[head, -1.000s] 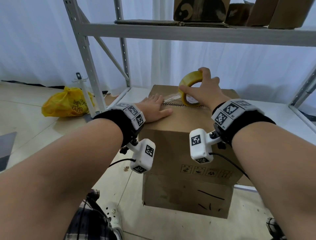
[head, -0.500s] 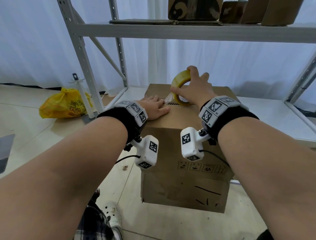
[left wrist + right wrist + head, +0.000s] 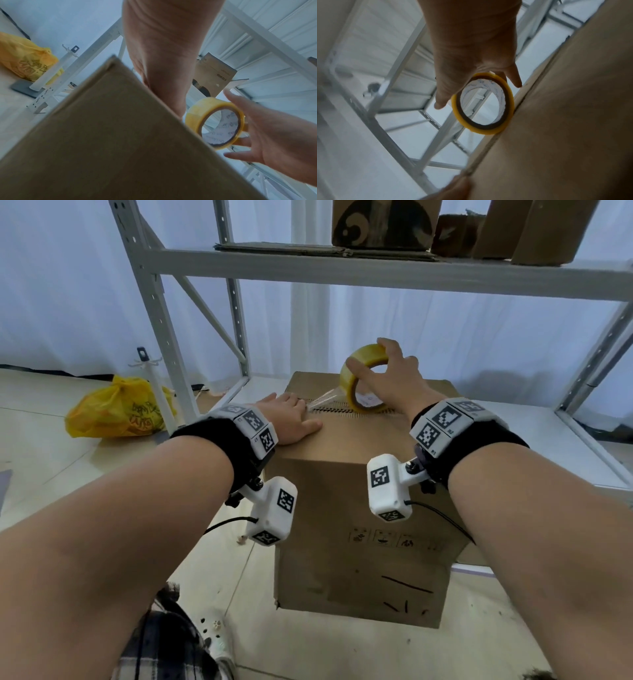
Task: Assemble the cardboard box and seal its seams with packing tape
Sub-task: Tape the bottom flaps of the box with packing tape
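Note:
A brown cardboard box (image 3: 363,508) stands on the floor with its top flaps closed along a centre seam. My left hand (image 3: 291,419) lies flat on the box top at the seam's left end, fingers straight, pressing down the free end of a clear tape strip (image 3: 323,400). My right hand (image 3: 390,374) grips a yellow tape roll (image 3: 364,381) standing on edge on the seam, thumb on one side, fingers over the rim. In the left wrist view the roll (image 3: 216,121) shows past the box edge (image 3: 120,135). The right wrist view shows the roll (image 3: 482,102) against the box top (image 3: 565,121).
A grey metal shelving rack (image 3: 342,268) stands right behind the box, with cardboard pieces on its upper shelf (image 3: 383,224). A yellow plastic bag (image 3: 116,409) lies on the floor to the left beside a white stand (image 3: 154,385). My shoe (image 3: 215,642) is near the box's front corner.
The tape roll in my right hand has moved a little rightward along the seam, drawing out a short strip. My left hand stays pressed on the box top.

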